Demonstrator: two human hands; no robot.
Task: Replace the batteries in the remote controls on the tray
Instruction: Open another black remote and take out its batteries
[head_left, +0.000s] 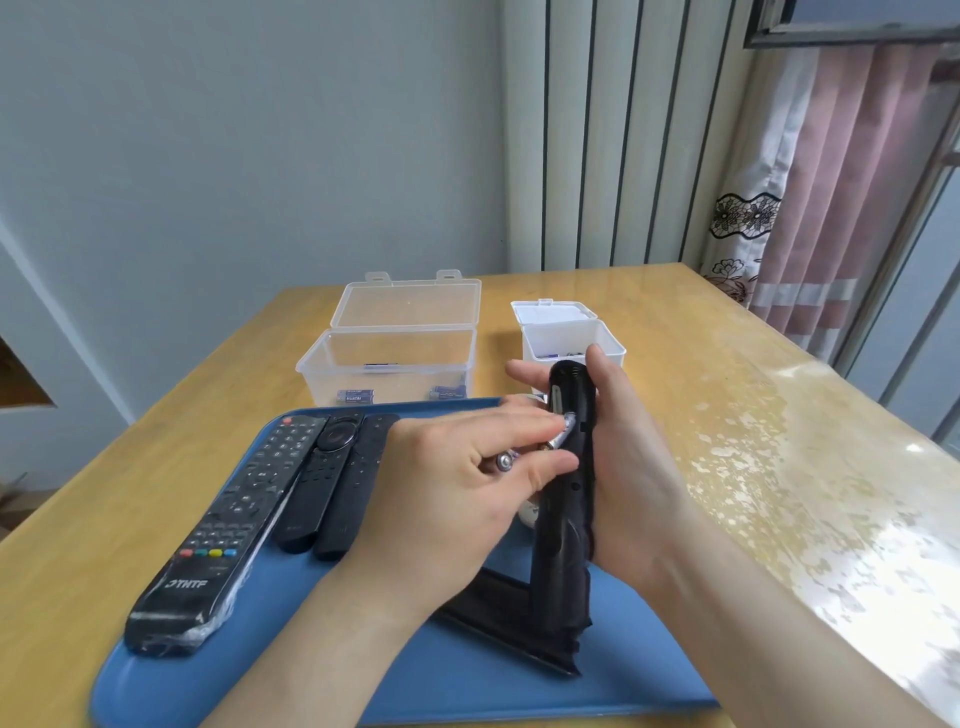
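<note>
Remote (563, 519) was gripped in right hand (634, 467), fingers (522, 371) curled round it; left hand (441, 483) pinched two batteries (563, 430) against it; three remotes (311, 478) lay at nine o'clock on tray (467, 686).

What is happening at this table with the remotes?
A person's right hand grips a black remote control over the blue plastic tray. The left hand pinches silver batteries at its open back. Three other black remotes lie on the tray; a clear plastic box behind holds blue batteries.
</note>
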